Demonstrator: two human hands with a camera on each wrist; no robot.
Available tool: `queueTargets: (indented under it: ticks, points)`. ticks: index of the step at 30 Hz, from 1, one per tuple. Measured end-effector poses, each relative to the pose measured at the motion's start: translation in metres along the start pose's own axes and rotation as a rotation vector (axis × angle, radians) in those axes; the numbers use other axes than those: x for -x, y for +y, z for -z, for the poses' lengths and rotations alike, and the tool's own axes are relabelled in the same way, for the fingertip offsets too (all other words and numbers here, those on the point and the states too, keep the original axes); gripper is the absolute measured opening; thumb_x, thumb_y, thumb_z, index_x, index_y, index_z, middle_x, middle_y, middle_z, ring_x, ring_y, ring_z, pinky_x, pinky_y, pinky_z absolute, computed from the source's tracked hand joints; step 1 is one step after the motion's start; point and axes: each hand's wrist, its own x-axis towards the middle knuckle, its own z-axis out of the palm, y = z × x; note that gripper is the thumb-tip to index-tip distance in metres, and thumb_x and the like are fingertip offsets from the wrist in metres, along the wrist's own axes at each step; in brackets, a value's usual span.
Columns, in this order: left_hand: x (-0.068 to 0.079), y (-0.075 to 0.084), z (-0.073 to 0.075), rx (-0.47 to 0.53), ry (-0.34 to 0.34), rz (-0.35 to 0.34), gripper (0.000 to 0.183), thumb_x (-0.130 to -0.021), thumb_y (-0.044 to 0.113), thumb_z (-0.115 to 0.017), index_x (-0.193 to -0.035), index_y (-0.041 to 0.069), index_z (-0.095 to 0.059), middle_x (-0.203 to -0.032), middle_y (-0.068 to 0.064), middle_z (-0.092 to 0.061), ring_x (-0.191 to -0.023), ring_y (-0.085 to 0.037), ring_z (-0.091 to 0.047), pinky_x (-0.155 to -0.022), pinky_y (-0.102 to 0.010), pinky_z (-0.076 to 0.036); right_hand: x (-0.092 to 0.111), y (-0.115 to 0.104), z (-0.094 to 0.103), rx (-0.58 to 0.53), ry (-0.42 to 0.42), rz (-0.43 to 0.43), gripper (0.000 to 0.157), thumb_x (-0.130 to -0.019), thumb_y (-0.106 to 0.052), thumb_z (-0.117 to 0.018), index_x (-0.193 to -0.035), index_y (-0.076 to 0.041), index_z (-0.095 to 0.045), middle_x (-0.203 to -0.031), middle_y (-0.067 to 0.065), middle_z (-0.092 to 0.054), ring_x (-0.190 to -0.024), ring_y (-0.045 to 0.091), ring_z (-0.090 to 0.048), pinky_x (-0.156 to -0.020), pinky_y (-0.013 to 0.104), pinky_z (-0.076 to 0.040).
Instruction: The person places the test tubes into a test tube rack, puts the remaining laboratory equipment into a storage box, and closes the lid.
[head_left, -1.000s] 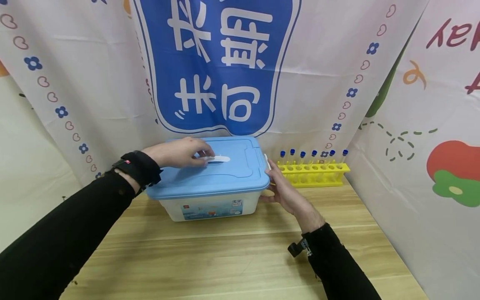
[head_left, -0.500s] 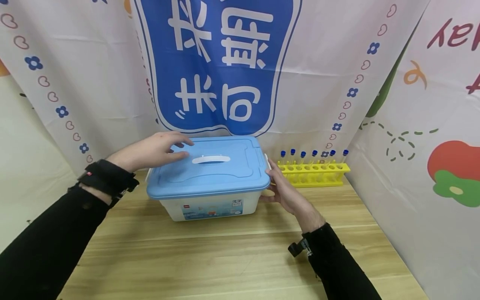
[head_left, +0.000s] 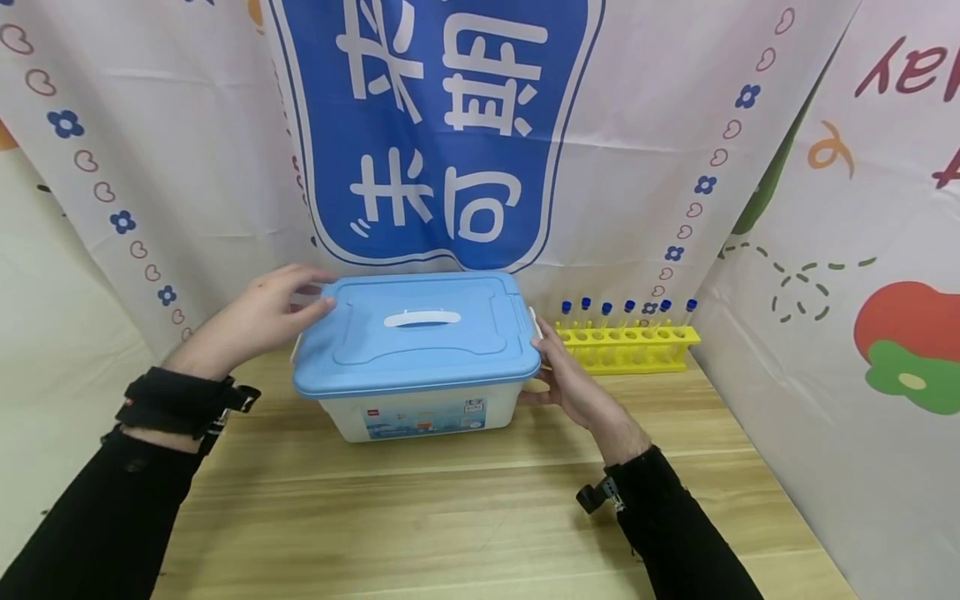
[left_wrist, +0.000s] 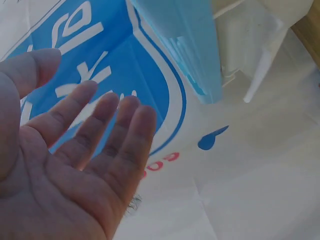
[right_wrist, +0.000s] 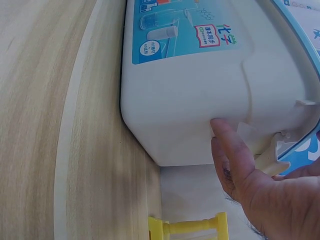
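Note:
A storage box (head_left: pixel 498 417) of pale plastic stands on the table, its blue lid (head_left: pixel 450 354) on top with a white handle (head_left: pixel 422 318). My left hand (head_left: pixel 258 321) is at the lid's back left corner, thumb and fingers apart. In the left wrist view that hand (left_wrist: pixel 75 155) shows its palm, with nothing in it, near the blue lid edge (left_wrist: pixel 205 65) and a white side latch (left_wrist: pixel 260 72). My right hand (head_left: pixel 581 392) touches the box's right side. The right wrist view shows extended fingers (right_wrist: pixel 232 150) on the box wall, beside another latch (right_wrist: pixel 272 157); the thumb is partly hidden.
A yellow rack (head_left: pixel 630 336) with several blue-capped test tubes stands right of the box, against the back cloth (head_left: pixel 622 208). A printed cloth (head_left: pixel 795 350) borders the wooden table (head_left: pixel 465 517) on the right. The box front carries a blue label (head_left: pixel 425 419).
My left hand has let go of the lid's handle and moved left to the lid's back left corner. The handle now shows fully. Box and right hand have stayed in place.

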Motion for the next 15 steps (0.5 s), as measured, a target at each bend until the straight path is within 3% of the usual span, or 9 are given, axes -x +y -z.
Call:
queueTargets:
  ticks: [10,15]
  points:
    - [0.028,-0.024,-0.012,0.055,0.054,0.149,0.07,-0.127,0.043,-0.048,-0.178,-0.005,-0.039,-0.177,-0.043,-0.041,-0.155,-0.066,-0.055,-0.12,-0.08,-0.054,-0.001,-0.001,0.0,0.01,-0.008,-0.008,0.077,-0.123,-0.056,-0.043,-0.189,-0.048,-0.002,-0.186,0.027,-0.038,-0.172,0.053,-0.045,-0.125,0.079,-0.052]
    - [0.039,-0.034,-0.023,0.079,0.068,0.195,0.075,-0.127,0.047,-0.046,-0.179,-0.005,-0.036,-0.178,-0.044,-0.041,-0.157,-0.066,-0.052,-0.12,-0.081,-0.053,-0.003,0.003,0.004,0.036,-0.025,0.032,0.088,-0.117,-0.069,-0.051,-0.189,-0.048,-0.004,-0.186,0.028,-0.036,-0.169,0.051,-0.049,-0.121,0.077,-0.057]
